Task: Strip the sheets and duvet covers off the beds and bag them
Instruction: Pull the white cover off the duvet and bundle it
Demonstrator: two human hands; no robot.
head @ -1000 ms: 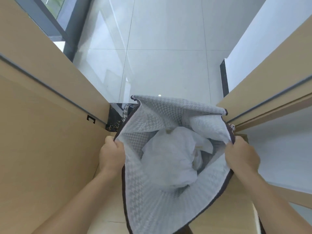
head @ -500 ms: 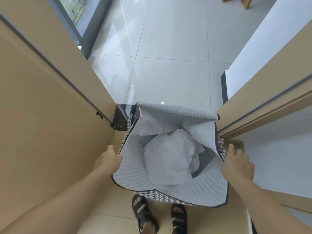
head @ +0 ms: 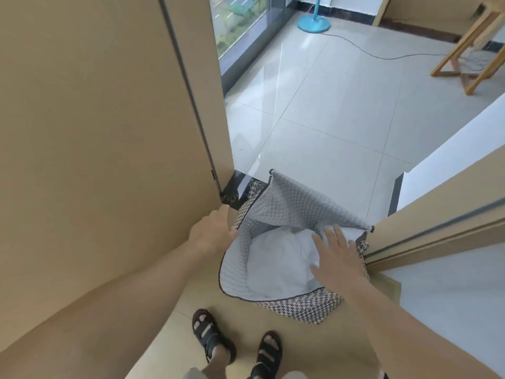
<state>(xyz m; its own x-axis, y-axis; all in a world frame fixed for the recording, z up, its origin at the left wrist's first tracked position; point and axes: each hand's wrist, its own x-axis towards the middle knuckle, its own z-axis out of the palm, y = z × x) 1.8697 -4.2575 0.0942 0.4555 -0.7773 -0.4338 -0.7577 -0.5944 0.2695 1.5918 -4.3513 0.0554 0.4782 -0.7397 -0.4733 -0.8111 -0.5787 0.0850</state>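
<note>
- Bagging step, close to done by my read: white bedding (head: 278, 258) sits bunched low inside the houndstooth laundry bag (head: 308, 203). The bag stands on the floor in a doorway, between the wooden door (head: 109, 132) on the left and the door frame (head: 423, 228) on the right.
- Right hand (head: 337, 258): fingers straight and spread, palm down, over the right side of the bag mouth and directly above the bedding. I can't tell if it touches the cloth.
- Left hand (head: 214, 232): at the bag's left rim, fingertips against the edge. I can't tell whether they pinch it or just rest there.
- Key relation: bedding lies below and slightly left of the right hand, so a push goes straight down. Right hand is nearer; left is outside the mouth.
- Bag mouth gapes wide, far wall upright, near wall sagging toward the sandalled feet (head: 210, 335).
- Next, I'd guess: press the load down, or gather the rim from both sides.
- Risk: soft walls, so an off-centre push could slump the bag.
</note>
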